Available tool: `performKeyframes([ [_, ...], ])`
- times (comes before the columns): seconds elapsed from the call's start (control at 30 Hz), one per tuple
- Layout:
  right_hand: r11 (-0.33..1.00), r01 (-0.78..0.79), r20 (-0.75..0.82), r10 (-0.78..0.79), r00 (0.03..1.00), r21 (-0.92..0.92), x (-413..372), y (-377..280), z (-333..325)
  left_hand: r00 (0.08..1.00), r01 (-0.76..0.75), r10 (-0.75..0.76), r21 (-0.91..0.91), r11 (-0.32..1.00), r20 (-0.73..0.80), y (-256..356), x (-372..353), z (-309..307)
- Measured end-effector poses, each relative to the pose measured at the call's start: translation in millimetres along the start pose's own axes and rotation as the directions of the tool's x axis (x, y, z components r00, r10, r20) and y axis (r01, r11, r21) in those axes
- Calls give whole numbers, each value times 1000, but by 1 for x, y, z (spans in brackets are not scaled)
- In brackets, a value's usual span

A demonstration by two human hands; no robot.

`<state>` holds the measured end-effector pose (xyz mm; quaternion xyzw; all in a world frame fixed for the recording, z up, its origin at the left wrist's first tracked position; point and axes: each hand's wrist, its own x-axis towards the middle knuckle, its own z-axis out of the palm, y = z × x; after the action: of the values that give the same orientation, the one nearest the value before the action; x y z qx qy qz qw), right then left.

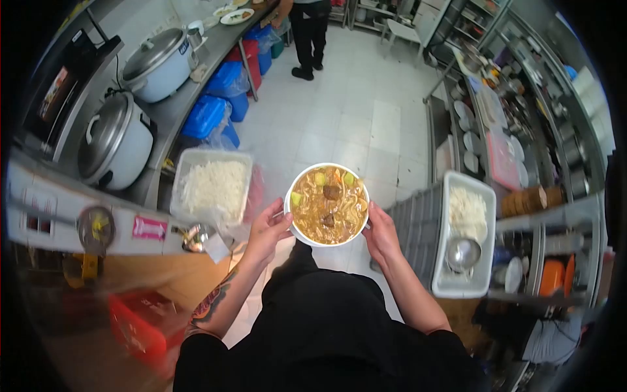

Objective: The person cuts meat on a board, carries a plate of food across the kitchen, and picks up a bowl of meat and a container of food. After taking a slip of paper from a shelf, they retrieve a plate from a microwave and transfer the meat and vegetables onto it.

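A white bowl (292, 230) full of brown noodle soup (330, 206) is held level in front of my body. Green vegetable pieces and two dark chunks float among the noodles. My left hand (269, 225) grips the bowl's left side, with the thumb near the rim. On the opposite side my right hand (382, 228) closes on the rim; its fingers are partly hidden beneath the bowl. Left of the bowl is a plastic tub (247, 160) of white noodles. To the right stands a white bin (488, 261) holding white noodles or rice and a metal bowl (464, 253).
Two large rice cookers (116, 140) stand on the left counter, above blue lidded bins (210, 116). Ahead, a person (307, 32) in dark trousers stands by plates of food (236, 16). Shelving with utensils (503, 85) lines the right side. A red crate (140, 320) sits lower left.
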<state>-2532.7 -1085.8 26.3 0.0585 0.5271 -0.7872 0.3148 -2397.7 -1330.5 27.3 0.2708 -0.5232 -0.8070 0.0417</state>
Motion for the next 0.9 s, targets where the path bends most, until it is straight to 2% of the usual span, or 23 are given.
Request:
performKeyframes([
  [0.33, 997, -8, 41, 11, 999, -81, 285, -107, 123, 996, -43, 40, -30, 999, -75, 136, 268, -43],
  [0.43, 991, -7, 138, 25, 990, -131, 374, -142, 156, 995, -61, 53, -91, 994, -83, 163, 345, -53],
  [0.53, 977, 35, 229, 14, 973, -211, 467, -165, 186, 975, -128, 97, -147, 981, -201, 197, 406, -52],
  [0.67, 962, -2, 352, 102, 931, -274, 583, -201, 241, 943, -201, 127, -222, 954, -307, 239, 486, -66],
  [0.77, 954, -45, 398, 167, 902, -296, 658, -212, 289, 897, -231, 113, -236, 944, -428, 262, 543, -93],
  [0.9, 932, -61, 457, 232, 859, -358, 757, -211, 352, 860, -273, 118, -252, 928, -497, 301, 617, -137],
])
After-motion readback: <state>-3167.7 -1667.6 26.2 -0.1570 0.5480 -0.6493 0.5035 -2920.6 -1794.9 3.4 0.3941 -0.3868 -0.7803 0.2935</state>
